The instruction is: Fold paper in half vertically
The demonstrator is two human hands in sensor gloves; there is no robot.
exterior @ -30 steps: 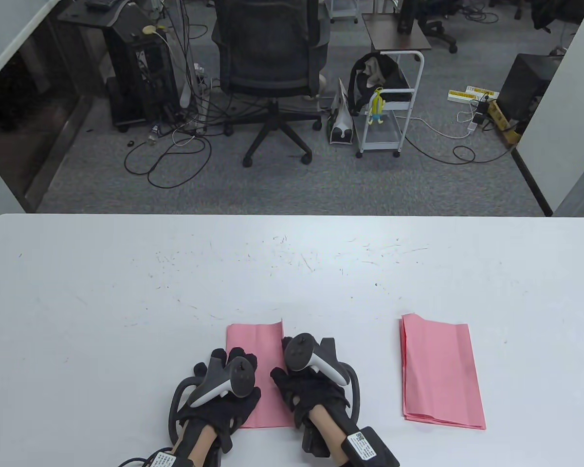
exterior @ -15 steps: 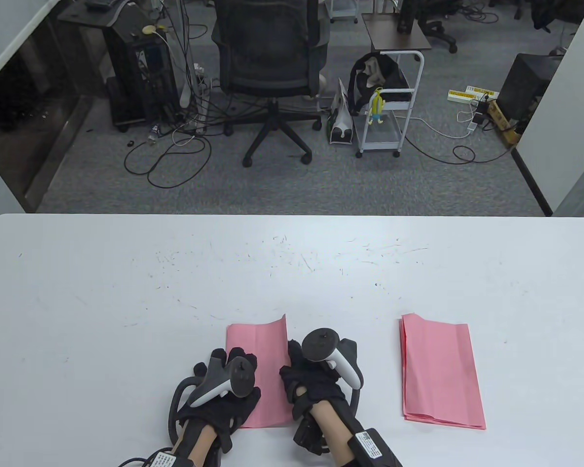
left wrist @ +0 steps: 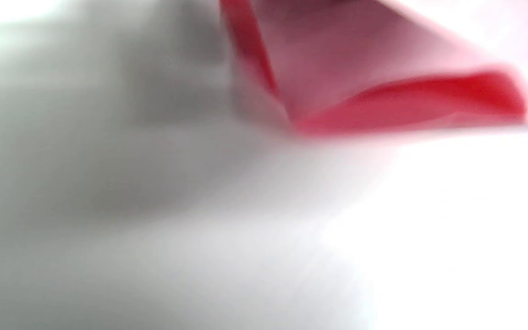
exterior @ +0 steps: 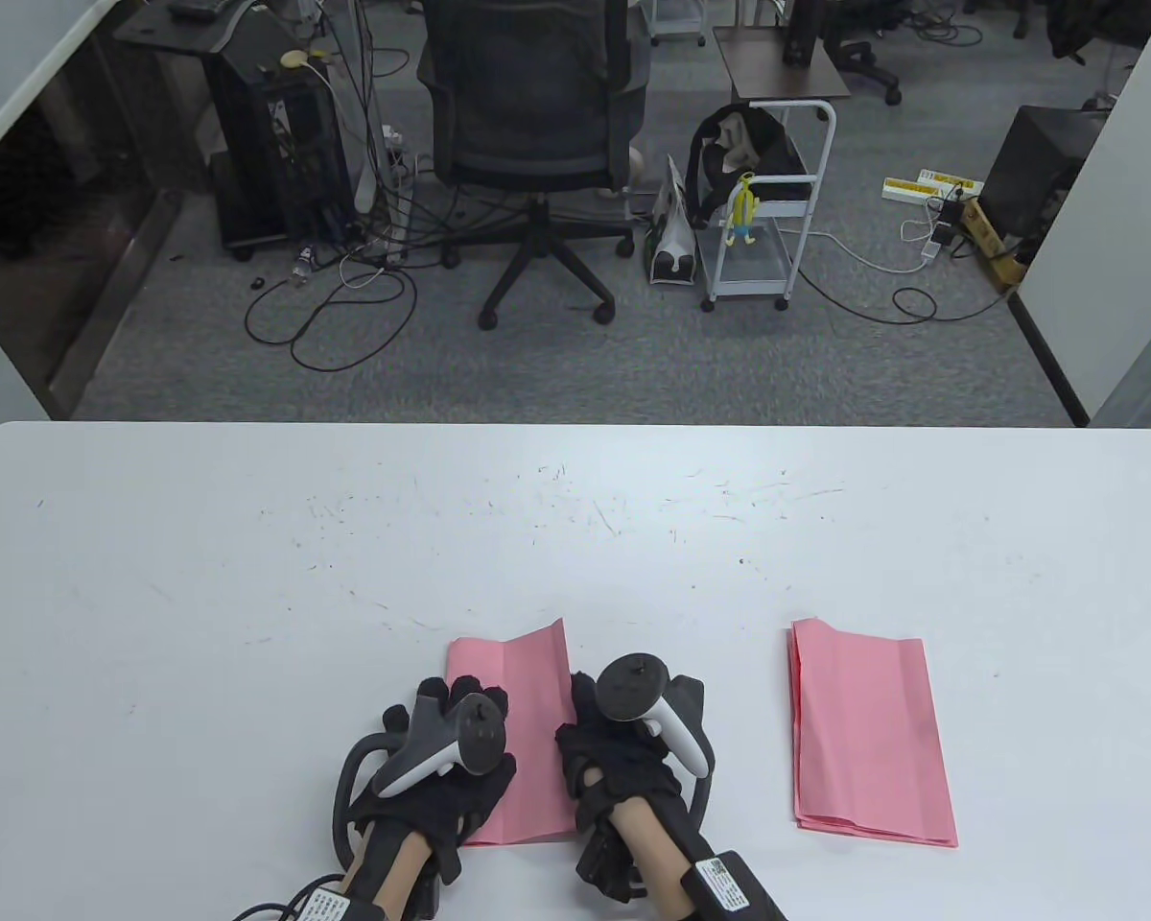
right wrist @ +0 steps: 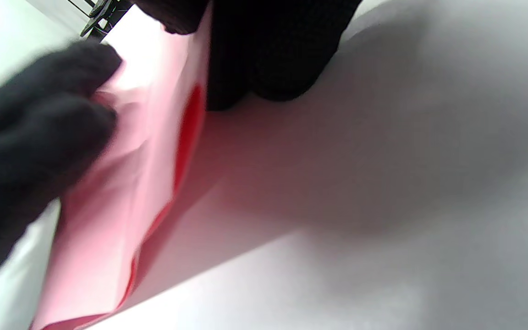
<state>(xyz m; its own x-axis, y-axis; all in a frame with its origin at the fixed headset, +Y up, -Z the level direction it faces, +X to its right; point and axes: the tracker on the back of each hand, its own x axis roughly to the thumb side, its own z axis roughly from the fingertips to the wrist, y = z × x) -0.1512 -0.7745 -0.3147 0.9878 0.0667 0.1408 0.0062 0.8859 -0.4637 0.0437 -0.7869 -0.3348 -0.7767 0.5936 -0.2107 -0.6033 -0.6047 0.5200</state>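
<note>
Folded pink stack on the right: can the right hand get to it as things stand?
Probably yes. Bare table lies between the right hand and the folded stack, nothing in between. But that hand is at the right edge of the paper being folded, so it would have to leave it first.

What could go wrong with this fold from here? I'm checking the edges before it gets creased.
1. The pink paper has its right side raised off the table at the right hand; the far edge slants, so a crease pressed now may come out crooked.
2. The left hand rests on the paper; if it slips, the sheet could shift.
3. The right fingers hold thin paper, which might crumple.
</note>
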